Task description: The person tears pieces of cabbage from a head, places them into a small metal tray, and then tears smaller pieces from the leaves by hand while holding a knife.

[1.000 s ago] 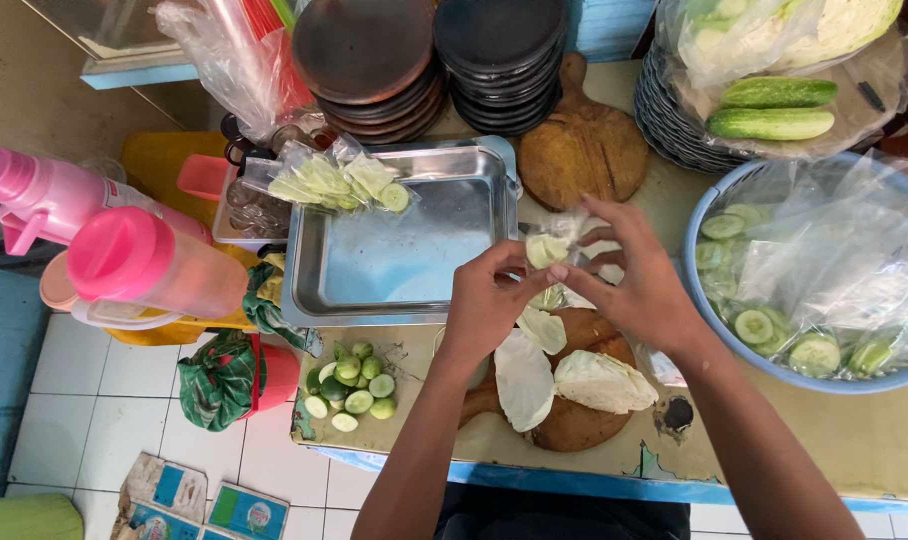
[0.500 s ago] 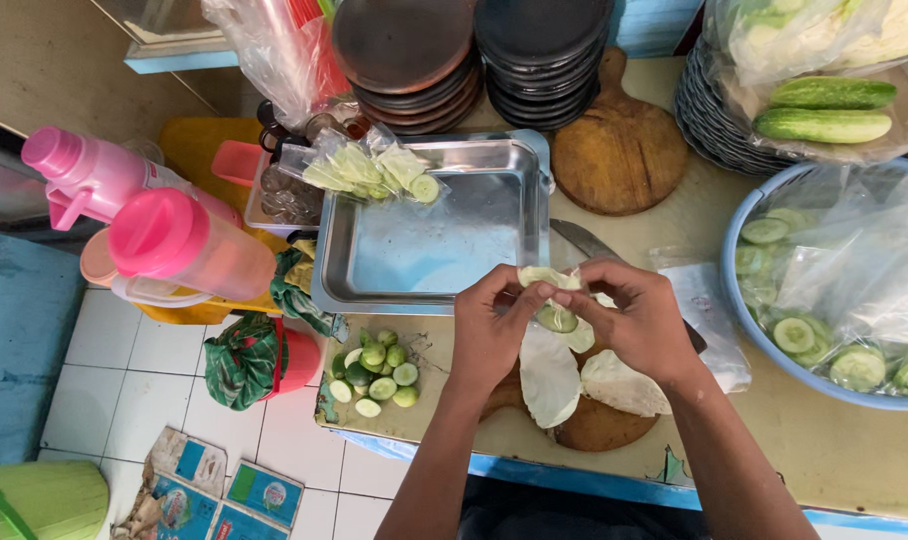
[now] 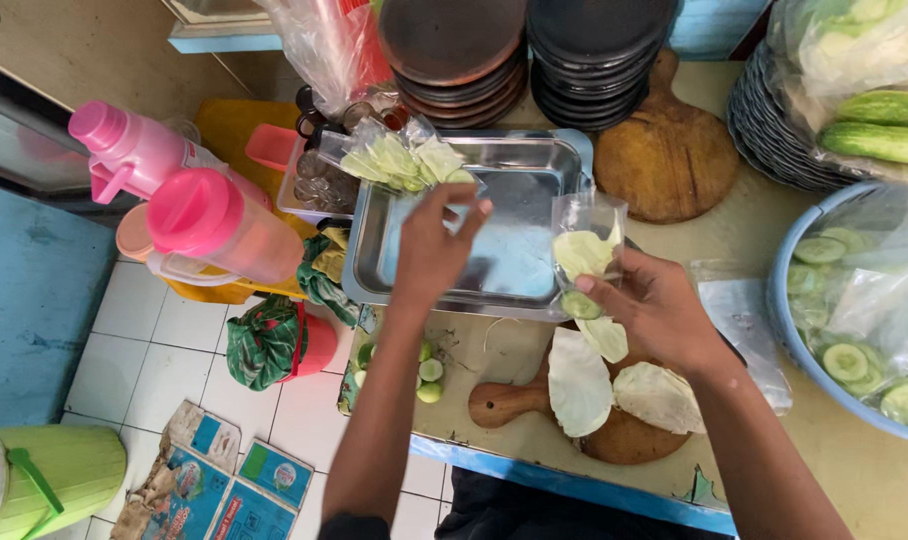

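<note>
The left hand has left the right and reached out over the steel tray, fingers loosely spread and holding nothing, near the filled bags at the tray's 11 o'clock. At its 3 o'clock the right hand pinches a clear bag of cabbage leaf and cucumber slice, above the leaves on the board.

blue basin cut off right
</note>
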